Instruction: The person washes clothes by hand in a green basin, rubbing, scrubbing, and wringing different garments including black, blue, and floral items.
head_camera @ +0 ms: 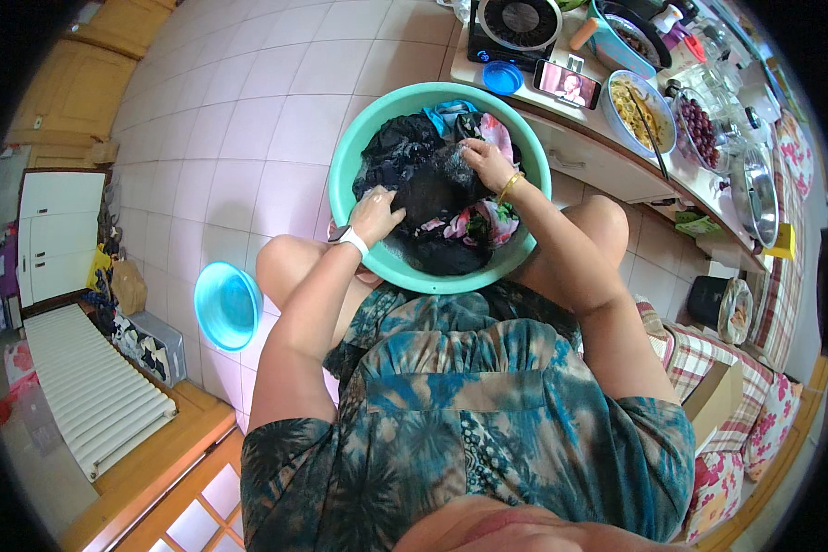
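Note:
A large green plastic basin [343,148] stands between my knees, holding wet dark clothes. My right hand [486,164] pinches a wet black garment [448,169] in the basin's upper right part. At the left side, my left hand [377,215] rests on the dark cloth, its fingers partly spread; whether it grips any is unclear. Floral fabric [493,222] with pink flowers lies on the right of the pile, and a blue cloth [448,114] shows at the far edge. The lower layers in the basin are hidden.
A light blue basin [228,306] stands on the tiled floor at my left. At the right, a low cabinet [586,148] carries an induction cooker [479,52], a blue lid [502,77], a phone [567,84], a food bowl [615,127] with chopsticks, and grapes [698,131]. A plaid-covered sofa [697,345] is near my right elbow.

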The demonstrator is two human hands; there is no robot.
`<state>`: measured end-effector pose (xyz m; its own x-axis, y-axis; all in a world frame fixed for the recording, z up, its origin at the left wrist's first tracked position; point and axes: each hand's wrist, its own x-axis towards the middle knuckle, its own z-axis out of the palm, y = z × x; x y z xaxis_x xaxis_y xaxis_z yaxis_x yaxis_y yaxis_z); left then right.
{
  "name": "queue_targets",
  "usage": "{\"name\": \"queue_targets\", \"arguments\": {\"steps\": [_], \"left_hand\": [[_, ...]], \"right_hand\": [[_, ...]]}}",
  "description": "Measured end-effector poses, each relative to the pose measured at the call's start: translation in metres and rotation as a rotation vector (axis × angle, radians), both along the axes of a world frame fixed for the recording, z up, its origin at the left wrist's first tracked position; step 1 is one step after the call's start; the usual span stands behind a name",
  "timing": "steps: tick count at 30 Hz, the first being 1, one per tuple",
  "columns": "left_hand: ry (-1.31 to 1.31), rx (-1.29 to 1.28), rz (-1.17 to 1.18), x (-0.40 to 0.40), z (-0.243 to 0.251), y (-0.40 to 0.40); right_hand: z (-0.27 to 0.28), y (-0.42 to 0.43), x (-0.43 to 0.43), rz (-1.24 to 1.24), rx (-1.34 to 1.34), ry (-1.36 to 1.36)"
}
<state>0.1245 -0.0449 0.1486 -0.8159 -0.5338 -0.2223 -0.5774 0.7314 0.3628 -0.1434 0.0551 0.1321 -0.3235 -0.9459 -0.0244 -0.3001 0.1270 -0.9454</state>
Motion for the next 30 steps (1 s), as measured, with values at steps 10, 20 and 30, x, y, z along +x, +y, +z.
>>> {"name": "queue_targets", "arguments": {"steps": [10,20,30], "left_hand": [[0.744,0.453,0.339,-0.026,0.154,-0.007],[1.022,0.146,0.048,-0.060,0.262,-0.055],[1.184,0.456,0.099,-0.068,0.305,-0.050]], "right_hand": [[0.138,-0.016,0.017,-0.017,-0.212,-0.447],[0.265,-0.054,-0.005,0.027,-0.353,-0.281],[0.336,-0.053,-0.003,0.092,-0.545,-0.451]]}}
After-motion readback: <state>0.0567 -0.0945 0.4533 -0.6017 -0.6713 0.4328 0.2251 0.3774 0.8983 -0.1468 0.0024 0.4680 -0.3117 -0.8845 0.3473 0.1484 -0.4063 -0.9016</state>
